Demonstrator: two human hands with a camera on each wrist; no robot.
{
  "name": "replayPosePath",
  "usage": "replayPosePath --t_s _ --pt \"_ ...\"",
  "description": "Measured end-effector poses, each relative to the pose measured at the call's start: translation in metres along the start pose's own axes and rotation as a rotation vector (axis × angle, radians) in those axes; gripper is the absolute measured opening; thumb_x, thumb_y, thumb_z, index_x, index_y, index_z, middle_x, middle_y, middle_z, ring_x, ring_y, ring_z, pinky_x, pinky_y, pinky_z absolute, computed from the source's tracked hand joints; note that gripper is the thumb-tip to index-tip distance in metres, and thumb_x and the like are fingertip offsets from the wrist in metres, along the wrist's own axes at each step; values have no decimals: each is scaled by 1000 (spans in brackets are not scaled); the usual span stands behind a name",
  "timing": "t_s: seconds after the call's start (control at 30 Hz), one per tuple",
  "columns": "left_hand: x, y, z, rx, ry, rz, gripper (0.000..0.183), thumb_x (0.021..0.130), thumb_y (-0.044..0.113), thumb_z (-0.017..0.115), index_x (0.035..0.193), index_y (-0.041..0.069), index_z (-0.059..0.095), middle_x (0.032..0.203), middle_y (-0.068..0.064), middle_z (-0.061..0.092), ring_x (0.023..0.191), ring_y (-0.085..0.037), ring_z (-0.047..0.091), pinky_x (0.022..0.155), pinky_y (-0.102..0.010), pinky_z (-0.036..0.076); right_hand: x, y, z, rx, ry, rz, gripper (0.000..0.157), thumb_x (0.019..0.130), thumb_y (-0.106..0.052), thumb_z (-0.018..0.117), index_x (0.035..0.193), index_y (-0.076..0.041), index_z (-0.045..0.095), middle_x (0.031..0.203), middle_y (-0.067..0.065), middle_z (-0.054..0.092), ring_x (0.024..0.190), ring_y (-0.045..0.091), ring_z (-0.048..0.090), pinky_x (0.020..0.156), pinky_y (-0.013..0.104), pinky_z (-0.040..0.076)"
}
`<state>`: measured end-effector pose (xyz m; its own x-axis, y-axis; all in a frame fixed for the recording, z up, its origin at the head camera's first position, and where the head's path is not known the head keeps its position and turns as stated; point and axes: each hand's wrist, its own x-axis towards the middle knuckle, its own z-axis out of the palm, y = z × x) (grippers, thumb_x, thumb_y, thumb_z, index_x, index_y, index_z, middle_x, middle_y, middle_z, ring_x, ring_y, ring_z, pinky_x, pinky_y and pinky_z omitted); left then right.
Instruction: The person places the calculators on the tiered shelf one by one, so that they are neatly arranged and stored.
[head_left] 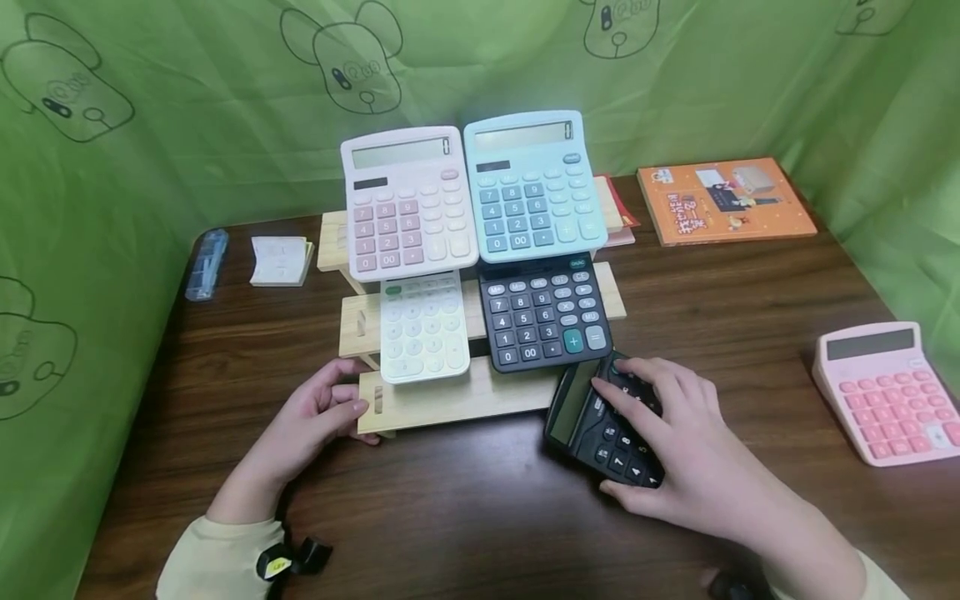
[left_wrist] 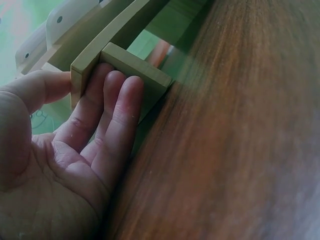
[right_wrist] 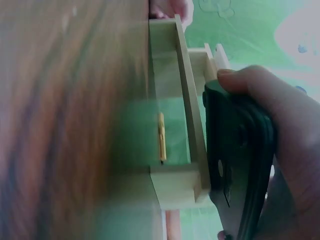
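Observation:
A three-step wooden display rack (head_left: 465, 398) stands mid-table. At the left end of its lowest step, my left hand (head_left: 306, 429) pinches the board, thumb on the edge and fingers underneath, as the left wrist view shows on the board end (left_wrist: 135, 65). My right hand (head_left: 693, 454) grips a black calculator (head_left: 576, 407), turned askew at the right end of that step. Seen edge-on in the right wrist view, this calculator (right_wrist: 237, 150) is beside the board. On the middle step are a white calculator (head_left: 423, 329) and another black calculator (head_left: 542, 317); a pale pink calculator (head_left: 408, 208) and a light blue calculator (head_left: 534, 196) lean on top.
A pink calculator (head_left: 888, 396) lies at the far right. At the back right is an orange book (head_left: 723, 204), with something red (head_left: 624, 208) behind the rack. Left of the rack are a note pad (head_left: 279, 260) and a translucent blue object (head_left: 206, 265). Green curtains (head_left: 225, 108) enclose the table.

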<state>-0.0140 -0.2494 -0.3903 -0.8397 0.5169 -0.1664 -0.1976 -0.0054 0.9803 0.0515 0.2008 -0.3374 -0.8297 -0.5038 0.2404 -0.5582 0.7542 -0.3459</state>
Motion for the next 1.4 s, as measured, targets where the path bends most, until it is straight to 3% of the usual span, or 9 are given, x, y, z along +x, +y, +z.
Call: replayPosePath --t_s 0.3,0.57,0.8,0.9,1.13,1.4 --pt "-3 0 -1 -10 -2 3 39 99 3 52 132 -3 31 109 -30 62 86 -43 66 70 -58 56 11 -17 8 -74 -90 29 94 73 -73 65 151 -29 33 152 9 28 136 33 25 104 58 30" --pt "-2 0 -1 -6 -6 7 36 99 3 51 129 -3 31 108 -30 62 83 -43 66 69 -57 56 19 -25 6 -70 -134 -44 96 74 -74 63 150 -21 37 152 12 29 138 29 26 108 52 35" --pt "-1 1 -1 -11 -7 5 36 99 3 52 128 -1 32 107 -29 63 84 -41 67 69 -57 56 28 -28 2 -147 -232 -124 94 75 -44 79 152 -18 32 149 20 32 135 37 28 97 53 47" --pt "0 0 -1 -7 -8 -1 36 99 4 52 128 -1 32 108 -29 63 84 -41 67 69 -57 57 32 -33 4 -152 -215 -139 89 74 -36 80 150 -16 37 146 21 35 133 37 31 92 50 52" --pt "0 -2 -1 -13 -5 -3 36 99 4 53 128 -1 32 108 -30 63 84 -40 67 68 -57 57 42 -46 13 -145 -198 -146 75 82 -37 76 147 -17 43 144 19 39 131 33 32 82 43 57" --pt "-1 -3 -2 -23 -6 -5 36 99 3 52 129 0 32 108 -30 62 84 -40 67 69 -56 57 53 -55 18 -137 -187 -185 69 82 -32 75 143 -17 48 142 17 43 126 33 36 78 43 57"
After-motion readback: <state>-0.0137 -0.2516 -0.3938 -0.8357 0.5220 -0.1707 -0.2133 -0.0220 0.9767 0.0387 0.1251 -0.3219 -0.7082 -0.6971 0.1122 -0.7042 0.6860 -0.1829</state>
